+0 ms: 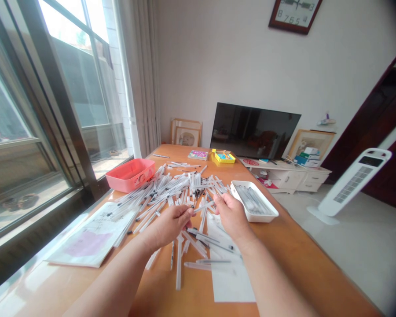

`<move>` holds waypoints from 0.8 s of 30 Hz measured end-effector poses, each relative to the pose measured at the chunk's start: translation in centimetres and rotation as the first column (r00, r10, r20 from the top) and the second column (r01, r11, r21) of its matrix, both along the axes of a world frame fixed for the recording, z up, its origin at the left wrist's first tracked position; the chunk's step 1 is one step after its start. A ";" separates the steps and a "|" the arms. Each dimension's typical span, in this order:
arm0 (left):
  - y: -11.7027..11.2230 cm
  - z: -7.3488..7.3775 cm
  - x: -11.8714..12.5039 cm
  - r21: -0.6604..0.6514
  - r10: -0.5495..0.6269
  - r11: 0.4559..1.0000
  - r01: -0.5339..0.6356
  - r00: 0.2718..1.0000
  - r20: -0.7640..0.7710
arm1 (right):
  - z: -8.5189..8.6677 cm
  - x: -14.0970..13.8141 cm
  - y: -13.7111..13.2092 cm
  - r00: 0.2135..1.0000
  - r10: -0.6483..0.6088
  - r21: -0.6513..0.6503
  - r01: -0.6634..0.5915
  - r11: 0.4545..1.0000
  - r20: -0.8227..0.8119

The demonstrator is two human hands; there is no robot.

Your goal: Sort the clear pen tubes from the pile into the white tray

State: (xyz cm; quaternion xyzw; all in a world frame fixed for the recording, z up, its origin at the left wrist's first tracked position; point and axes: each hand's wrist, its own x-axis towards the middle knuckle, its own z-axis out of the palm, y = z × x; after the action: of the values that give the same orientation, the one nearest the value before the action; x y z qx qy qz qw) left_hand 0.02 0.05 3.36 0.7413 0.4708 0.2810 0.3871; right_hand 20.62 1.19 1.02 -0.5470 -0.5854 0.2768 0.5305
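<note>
Loose pens [181, 182] beside white tray [265, 212]

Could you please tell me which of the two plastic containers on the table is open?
The white tray beside the right hand is open, with pens lying inside; the coral box near the window looks shut.

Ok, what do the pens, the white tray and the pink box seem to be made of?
The pens look like plastic: slim, translucent, faintly glossy barrels with dark refills showing through. The white tray seems to be smooth moulded plastic, judging by its rounded corners and soft sheen, though glazed ceramic can't be ruled out. The pink box also looks like moulded plastic, with an even, low-sheen colour.
</note>
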 end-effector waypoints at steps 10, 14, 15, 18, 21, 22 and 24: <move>0.6 -1.6 0.4 0.236 0.039 0.971 -0.037 0.999 -0.004 | 0.3 -0.3 0.0 0.996 -0.033 -0.060 0.029 0.998 -0.080; 0.6 -1.7 0.5 0.362 0.067 0.931 -0.044 0.996 -0.051 | 0.5 -0.5 -0.1 0.989 -0.054 -0.117 0.038 0.992 -0.141; 0.6 -1.7 0.5 0.375 0.072 0.926 -0.046 0.996 -0.054 | 0.5 -0.5 -0.1 0.987 -0.059 -0.120 0.041 0.992 -0.151; 0.6 -1.7 0.5 0.356 0.076 0.933 -0.053 0.996 -0.053 | 0.2 -0.5 -0.1 0.981 -0.056 -0.118 0.034 0.992 -0.188; 0.8 -1.8 0.4 0.296 0.076 0.953 -0.071 0.997 -0.004 | -0.1 -0.3 0.1 0.968 -0.035 -0.116 0.006 0.993 -0.250; 1.0 -1.9 0.3 0.270 0.077 0.959 -0.083 0.996 0.035 | -0.2 -0.3 0.1 0.962 -0.030 -0.121 -0.003 0.993 -0.271; 1.5 -2.0 0.1 0.210 0.090 0.970 -0.119 0.986 0.140 | -0.3 0.0 0.3 0.958 -0.028 -0.138 -0.013 0.990 -0.287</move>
State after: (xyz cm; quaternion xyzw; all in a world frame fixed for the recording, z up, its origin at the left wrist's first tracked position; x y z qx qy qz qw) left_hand 0.14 1.50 1.36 0.7336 0.4496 0.3983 0.3179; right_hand 20.57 1.45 0.72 -0.5386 -0.4793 0.3915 0.5718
